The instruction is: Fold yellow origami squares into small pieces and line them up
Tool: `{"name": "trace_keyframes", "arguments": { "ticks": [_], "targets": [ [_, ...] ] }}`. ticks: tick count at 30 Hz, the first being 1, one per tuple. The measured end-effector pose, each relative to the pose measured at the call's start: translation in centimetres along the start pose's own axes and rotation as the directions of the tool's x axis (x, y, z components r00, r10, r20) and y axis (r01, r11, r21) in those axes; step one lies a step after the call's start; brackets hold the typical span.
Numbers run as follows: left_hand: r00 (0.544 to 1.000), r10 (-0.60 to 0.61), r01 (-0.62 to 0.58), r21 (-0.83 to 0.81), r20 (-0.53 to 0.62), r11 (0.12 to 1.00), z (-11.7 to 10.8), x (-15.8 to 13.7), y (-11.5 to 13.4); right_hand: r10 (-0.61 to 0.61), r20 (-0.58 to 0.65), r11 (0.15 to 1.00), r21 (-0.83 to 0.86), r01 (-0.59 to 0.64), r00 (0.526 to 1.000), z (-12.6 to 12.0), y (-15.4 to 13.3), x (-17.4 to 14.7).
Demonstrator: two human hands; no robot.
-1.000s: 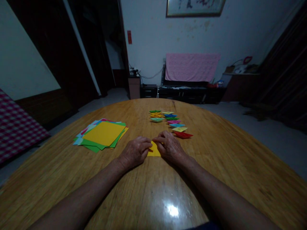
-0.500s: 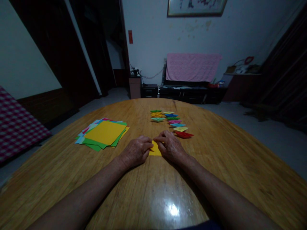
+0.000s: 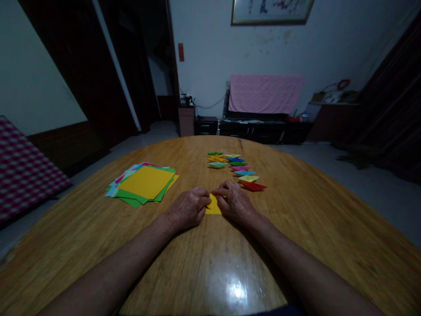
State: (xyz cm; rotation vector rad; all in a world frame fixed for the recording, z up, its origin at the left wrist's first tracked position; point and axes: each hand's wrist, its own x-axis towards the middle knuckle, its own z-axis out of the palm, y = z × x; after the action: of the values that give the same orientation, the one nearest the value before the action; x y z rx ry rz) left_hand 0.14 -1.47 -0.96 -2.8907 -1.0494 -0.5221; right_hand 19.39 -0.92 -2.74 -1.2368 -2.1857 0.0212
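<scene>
A folded sheet of yellow paper (image 3: 214,208) lies on the table between my two hands. My left hand (image 3: 190,204) has its fingers curled and pinches the paper's left part. From the other side, my right hand (image 3: 235,201) presses on the paper's right part with closed, bent fingers. Both hands cover much of the sheet, so its full shape is hidden. Just beyond my right hand rests a red paper boat (image 3: 253,186), the nearest of several folded boats.
Two rows of coloured paper boats, a light green one (image 3: 217,165) among them, stretch away across the round wooden table (image 3: 296,228). To the left is a loose stack of square coloured paper (image 3: 146,182), yellow on top. A pink cloth (image 3: 266,93) hangs by the far wall.
The view has shifted very slightly. Both hands keep the same hold on the yellow paper.
</scene>
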Motion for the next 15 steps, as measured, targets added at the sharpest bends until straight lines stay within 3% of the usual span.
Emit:
{"name": "trace_keyframes", "arguments": {
  "ticks": [5, 15],
  "targets": [
    [0.991, 0.008, -0.012, 0.030, 0.131, 0.999, -2.0, -0.3, 0.6, 0.001, 0.008, 1.000, -0.022, -0.001, 1.000, -0.1, -0.1, 0.0],
    [0.980, 0.007, -0.006, -0.004, 0.197, 1.000, -3.5, -0.7, 1.1, 0.035, 0.012, 0.998, -0.048, -0.035, 0.999, -0.4, -0.8, 0.1]
  ]
}}
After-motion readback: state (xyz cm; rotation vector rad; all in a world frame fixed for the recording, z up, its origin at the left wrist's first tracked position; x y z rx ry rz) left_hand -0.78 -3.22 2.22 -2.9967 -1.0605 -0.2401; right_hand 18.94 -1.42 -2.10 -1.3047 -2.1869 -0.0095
